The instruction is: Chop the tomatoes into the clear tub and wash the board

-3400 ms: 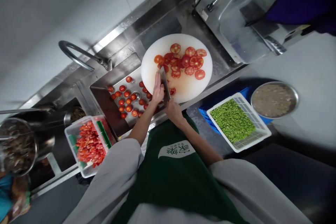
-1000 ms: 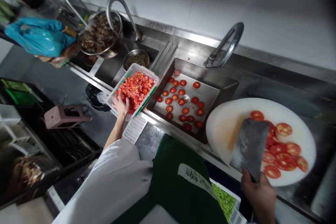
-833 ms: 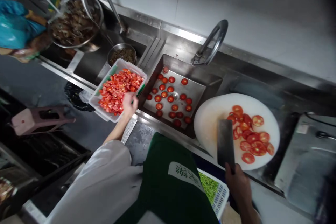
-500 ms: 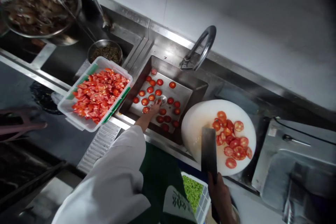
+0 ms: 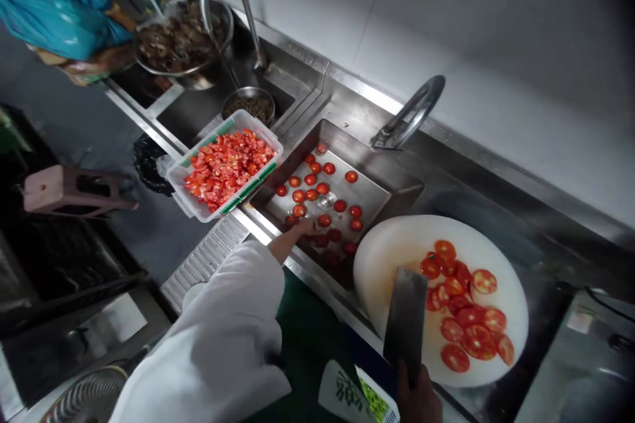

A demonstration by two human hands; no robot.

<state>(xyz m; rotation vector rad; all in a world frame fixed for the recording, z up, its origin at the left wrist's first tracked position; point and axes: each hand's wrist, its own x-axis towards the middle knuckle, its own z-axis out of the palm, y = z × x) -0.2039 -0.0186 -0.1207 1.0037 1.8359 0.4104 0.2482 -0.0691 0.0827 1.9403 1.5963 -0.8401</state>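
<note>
Stainless-steel kitchen counter point(image 5: 446, 172) under a pale tiled wall, catalogued as we found it.

Item one: our left hand point(image 5: 303, 227), at the end of a white sleeve, was stretched into the square steel sink basin point(image 5: 397, 188). Its fingers lay among the small whole red tomatoes point(image 5: 322, 195) scattered on the basin floor; we could not tell whether they had closed on one or how far the hand was open.

Item two: our right hand point(image 5: 419, 396), at the lower edge of view, was wrapped round the handle of a broad grey steel cleaver point(image 5: 405, 320). The blade pointed away from the hand and hung over the near edge of the round white cutting board point(image 5: 391, 258).

Item three: red tomato slices point(image 5: 464, 310) lay on the board, beyond and to the right of the blade.

Item four: a clear plastic tub with green trim, full of chopped tomato point(image 5: 225, 165), sat on the sink edge left of the left hand.

Item five: a curved steel tap point(image 5: 411, 115) stood beyond the basin.

Item six: a small steel bowl of dark contents point(image 5: 248, 106) and a large steel bowl of brown pieces point(image 5: 183, 39) sat farther left, with a blue plastic bag point(image 5: 54, 13) beyond them.

Item seven: a white slotted basket of chopped green vegetable point(image 5: 374, 403) showed just left of the right hand.
</note>
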